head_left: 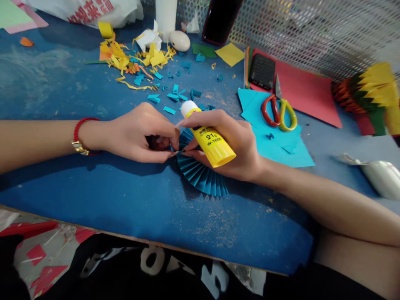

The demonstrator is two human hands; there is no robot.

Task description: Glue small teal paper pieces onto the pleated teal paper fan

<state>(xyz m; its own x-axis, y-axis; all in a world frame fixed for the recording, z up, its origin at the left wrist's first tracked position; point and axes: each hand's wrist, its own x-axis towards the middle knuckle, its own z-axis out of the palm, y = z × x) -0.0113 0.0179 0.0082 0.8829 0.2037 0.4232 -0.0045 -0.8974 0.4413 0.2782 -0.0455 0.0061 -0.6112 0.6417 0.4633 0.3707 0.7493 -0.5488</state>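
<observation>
A pleated blue paper fan spreads in a rounded shape over the blue table, its centre between my two hands. My left hand, with a red bracelet at the wrist, pinches the fan's centre between thumb and forefinger. From the other side my right hand pinches the same spot with its fingertips. A yellow glue stick with a white cap lies tilted in my right hand, cap toward the upper left. My hands cover part of the fan's upper side.
Yellow, orange and blue paper scraps lie beyond my hands. Scissors rest on blue sheets at the right, beside red paper and a black case. A white computer mouse sits far right. The table edge is near me.
</observation>
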